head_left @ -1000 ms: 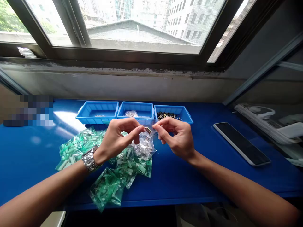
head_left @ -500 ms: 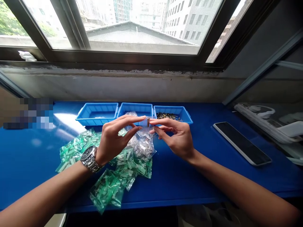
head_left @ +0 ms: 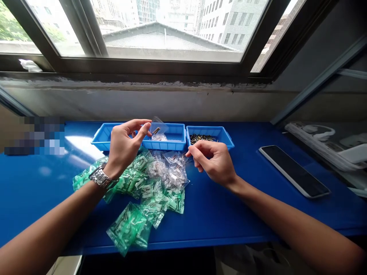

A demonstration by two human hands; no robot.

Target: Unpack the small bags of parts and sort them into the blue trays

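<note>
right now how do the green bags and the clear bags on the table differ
The green bags are tinted; the clear bags look colourless. The green bags spread over more of the blue table; the clear bags form a smaller cluster. Both are see-through, with small parts inside.

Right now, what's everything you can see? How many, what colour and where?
Table: one, blue, under everything below
Bins: three, blue, back row
Thin pieces: many, dark and brassy, right bin
Silvery packet contents: uncountable, middle bin
Green bags: several overlapping, centre-left
Clear bags: several, right of the green ones
Small bag: one, clear, left fingertips
Phone: one, black, right side
White items: a few, far right
Window: one, dark-framed, back
Buildings: several, pale, outside
Watch: one, silver, left wrist
Left hand: one, bare, above the bins' front
Right hand: one, bare, before right bin
</note>
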